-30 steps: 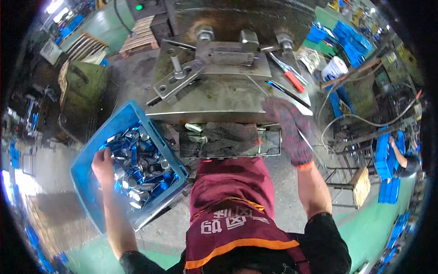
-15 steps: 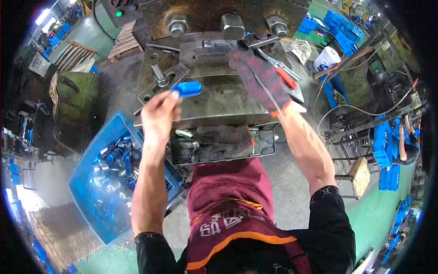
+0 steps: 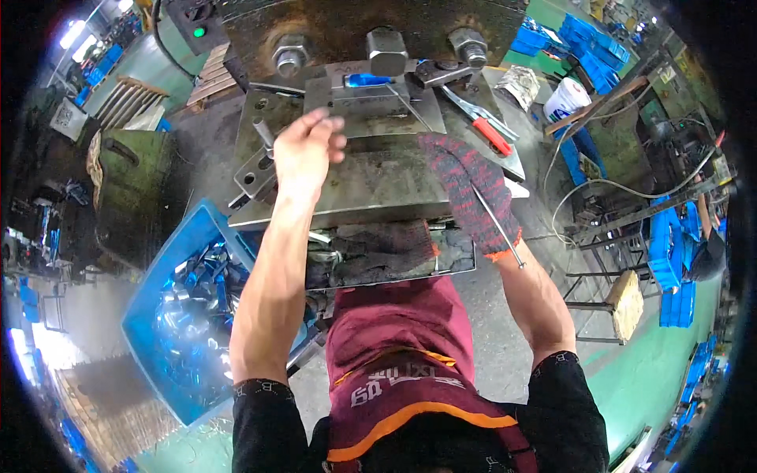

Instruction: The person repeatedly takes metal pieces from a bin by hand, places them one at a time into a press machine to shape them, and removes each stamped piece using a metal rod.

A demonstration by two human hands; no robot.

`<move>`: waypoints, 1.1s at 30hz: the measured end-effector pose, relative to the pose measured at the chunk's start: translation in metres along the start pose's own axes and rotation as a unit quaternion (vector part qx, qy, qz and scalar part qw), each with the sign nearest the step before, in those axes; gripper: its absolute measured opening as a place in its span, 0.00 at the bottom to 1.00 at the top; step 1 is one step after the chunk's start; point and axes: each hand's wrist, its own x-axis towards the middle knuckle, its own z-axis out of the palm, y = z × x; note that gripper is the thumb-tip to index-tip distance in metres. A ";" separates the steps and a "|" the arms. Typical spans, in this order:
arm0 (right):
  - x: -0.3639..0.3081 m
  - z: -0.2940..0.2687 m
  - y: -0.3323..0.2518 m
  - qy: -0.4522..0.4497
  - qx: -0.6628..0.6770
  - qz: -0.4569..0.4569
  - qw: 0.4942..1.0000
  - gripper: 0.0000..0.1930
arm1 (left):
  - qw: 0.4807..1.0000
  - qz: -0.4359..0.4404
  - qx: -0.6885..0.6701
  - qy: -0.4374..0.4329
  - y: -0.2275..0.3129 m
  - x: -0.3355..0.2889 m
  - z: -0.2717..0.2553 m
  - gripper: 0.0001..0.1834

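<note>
While the left hand [image 3: 306, 154] hovers empty, half-open, the right hand [image 3: 465, 183] grips a metal rod [image 3: 497, 225], best steadied beside the blue piece [image 3: 365, 80] ahead.

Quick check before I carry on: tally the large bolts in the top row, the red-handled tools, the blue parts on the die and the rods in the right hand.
Large bolts: 3
Red-handled tool: 1
Blue part on the die: 1
Rod in the right hand: 1
Total: 6
</note>
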 end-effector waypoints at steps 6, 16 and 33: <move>-0.017 0.012 0.006 0.010 0.438 0.102 0.893 0.26 | 0.984 0.027 0.133 0.115 -0.009 -0.099 -0.113 0.12; -0.125 -0.020 0.007 0.098 0.143 0.222 0.959 0.23 | 0.798 0.041 0.601 -0.014 -0.011 -0.226 -0.250 0.11; -0.121 -0.026 -0.013 0.086 0.157 0.201 0.963 0.23 | 0.833 -0.069 0.510 -0.205 -0.054 -0.161 -0.213 0.12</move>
